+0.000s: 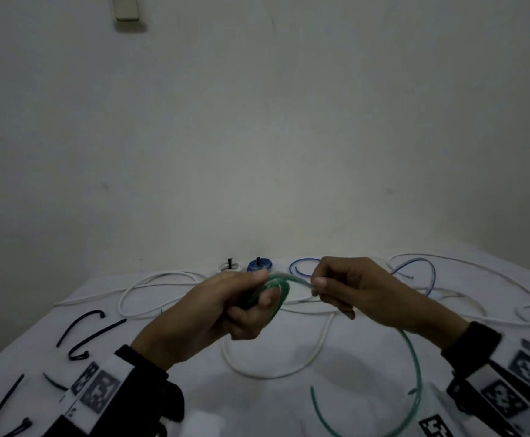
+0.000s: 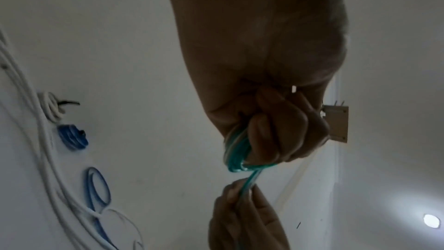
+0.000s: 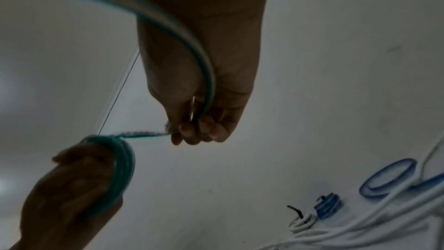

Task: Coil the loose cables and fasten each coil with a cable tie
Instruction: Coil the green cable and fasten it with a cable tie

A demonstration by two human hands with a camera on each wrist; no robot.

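Black ties (image 1: 81,334) are lying loose on the white table (image 1: 169,342) at the far left, some curved, some straight, well apart from the hands. Further back, a long white cable (image 1: 150,280) is sprawling in open loops across the table.

The left hand (image 1: 213,310) is hovering above the table with its fingers curled round a small coil (image 1: 273,288) of green cable, thumb on top. In the left wrist view the fingers (image 2: 276,130) are wrapping the coil's (image 2: 236,157) turns tight against the palm.

Behind the hands, by the wall, two finished bundles are sitting just beside each other: a white bundle (image 1: 229,266) and a blue bundle (image 1: 260,265), each with a black tie sticking up.

The right hand (image 1: 361,291) is close to the left, not touching it, pinching the green cable just beside the coil between thumb and fingertips (image 3: 190,130). From that pinch the green tail (image 1: 415,367) is swinging down under the right wrist in a wide arc and ending free above the table's near edge.

A loose blue cable (image 1: 421,272) is looping on the table behind the right hand, crossing more white cable at the far right.
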